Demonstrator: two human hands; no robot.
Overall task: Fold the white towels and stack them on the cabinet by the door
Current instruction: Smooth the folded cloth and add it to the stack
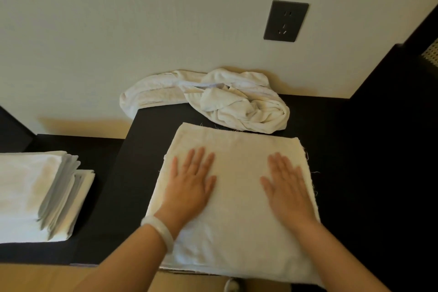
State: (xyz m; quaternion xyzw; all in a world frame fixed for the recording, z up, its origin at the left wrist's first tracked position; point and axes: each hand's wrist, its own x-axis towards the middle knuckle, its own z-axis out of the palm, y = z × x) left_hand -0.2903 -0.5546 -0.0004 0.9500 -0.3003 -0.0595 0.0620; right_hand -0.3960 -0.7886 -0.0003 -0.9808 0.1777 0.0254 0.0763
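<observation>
A folded white towel (pixel 237 225) lies flat on the dark cabinet top (pixel 132 173), its near edge reaching the cabinet's front. My left hand (pixel 192 182) presses flat on its left half, fingers straight and spread. My right hand (pixel 286 185) presses flat on its right half the same way. Behind the folded towel, against the wall, sits a crumpled heap of white towels (pixel 227 99). A stack of folded white towels (pixel 35 194) rests on a lower dark surface at the left.
A dark wall socket (pixel 285 21) is on the pale wall above the heap. A tall dark panel (pixel 391 125) borders the cabinet on the right. Light wooden floor (pixel 35 277) shows at the bottom left. A white bangle (pixel 158 232) circles my left wrist.
</observation>
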